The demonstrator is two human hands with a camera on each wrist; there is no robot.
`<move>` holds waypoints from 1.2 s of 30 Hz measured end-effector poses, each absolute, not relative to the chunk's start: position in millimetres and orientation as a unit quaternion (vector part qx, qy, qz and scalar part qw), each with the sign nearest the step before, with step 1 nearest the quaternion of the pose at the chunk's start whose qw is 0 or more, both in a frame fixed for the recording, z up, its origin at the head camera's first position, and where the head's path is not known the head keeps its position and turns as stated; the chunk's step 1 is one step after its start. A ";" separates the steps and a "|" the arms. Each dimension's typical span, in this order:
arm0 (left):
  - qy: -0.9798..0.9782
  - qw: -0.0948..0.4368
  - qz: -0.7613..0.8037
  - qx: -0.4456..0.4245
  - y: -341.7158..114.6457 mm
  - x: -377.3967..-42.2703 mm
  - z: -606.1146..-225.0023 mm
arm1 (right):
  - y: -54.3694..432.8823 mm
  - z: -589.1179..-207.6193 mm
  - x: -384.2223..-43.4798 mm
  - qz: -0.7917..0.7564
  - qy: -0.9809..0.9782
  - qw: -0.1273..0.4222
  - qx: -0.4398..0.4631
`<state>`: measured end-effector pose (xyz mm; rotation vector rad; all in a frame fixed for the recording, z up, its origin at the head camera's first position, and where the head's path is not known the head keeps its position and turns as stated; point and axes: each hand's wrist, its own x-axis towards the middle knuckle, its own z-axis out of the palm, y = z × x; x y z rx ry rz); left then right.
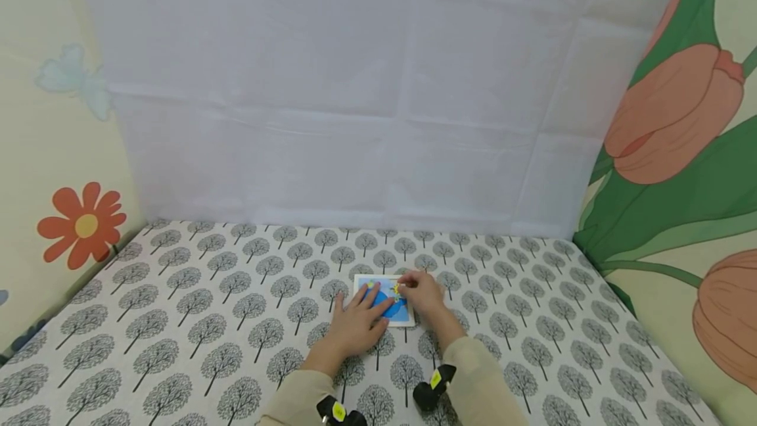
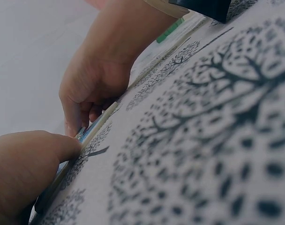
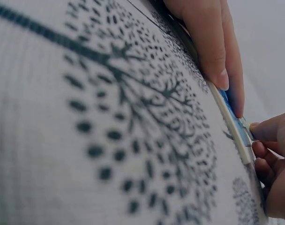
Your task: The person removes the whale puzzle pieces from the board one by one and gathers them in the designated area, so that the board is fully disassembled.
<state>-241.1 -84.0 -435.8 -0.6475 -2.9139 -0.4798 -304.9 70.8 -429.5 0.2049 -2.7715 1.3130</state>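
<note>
A small picture board [image 1: 408, 316] with a white rim and a light blue ground lies on the cloth, with a darker blue shape [image 1: 393, 309] on it. My left hand [image 1: 353, 326] rests on its left side, fingers spread across the picture and covering part of it. In the right wrist view, the left thumb and fingers [image 3: 217, 70] press at the board's edge. At the upper right of the board, my right hand [image 1: 424, 294] pinches a small yellow sun-like piece [image 1: 397, 289] between thumb and forefinger, close over the surface. Its other fingers are curled in.
A white tablecloth [image 1: 248, 307] printed with dark trees covers the table. Behind it hangs a creased white sheet [image 1: 331, 97]. Floral walls stand on both sides. A black band device [image 1: 434, 388] sits on each wrist.
</note>
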 end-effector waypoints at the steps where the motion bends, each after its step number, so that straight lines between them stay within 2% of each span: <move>1: -0.962 0.059 -0.158 -0.214 -83.8 -241.2 -435.7 | 70.5 -429.4 -304.7 0.432 -0.899 0.033 0.065; 28: -0.961 0.058 -0.165 -0.214 -83.5 -240.0 -434.3 | 70.7 -423.4 -306.3 0.537 -0.843 -0.009 0.014; 36: -0.960 0.067 -0.164 -0.218 -83.8 -238.1 -433.1 | 77.2 -420.3 -311.8 0.514 -0.858 0.005 -0.011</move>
